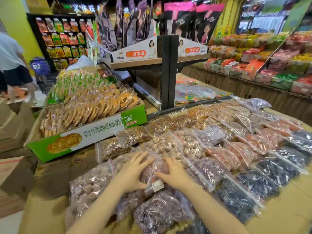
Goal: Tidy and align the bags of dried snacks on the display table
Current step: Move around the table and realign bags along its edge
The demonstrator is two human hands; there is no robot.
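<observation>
Several clear zip bags of dried snacks lie in overlapping rows on the brown display table [50, 213]. One bag of reddish-brown dried fruit [156, 171], with a small white label at its near corner, sits between my hands. My left hand [133, 171] grips its left edge, fingers spread over the top. My right hand [175, 174] holds its right side. Bags of pale brown pieces [89, 186] lie to the left, purple ones [162, 208] nearer to me, dark blue-black ones [249, 193] to the right.
A green and white cardboard box [101, 130] of bagged round crackers stands at the back left of the table. A black shelf post [168, 73] rises behind the bags. Snack shelves line the right wall. A person [11, 65] walks at far left.
</observation>
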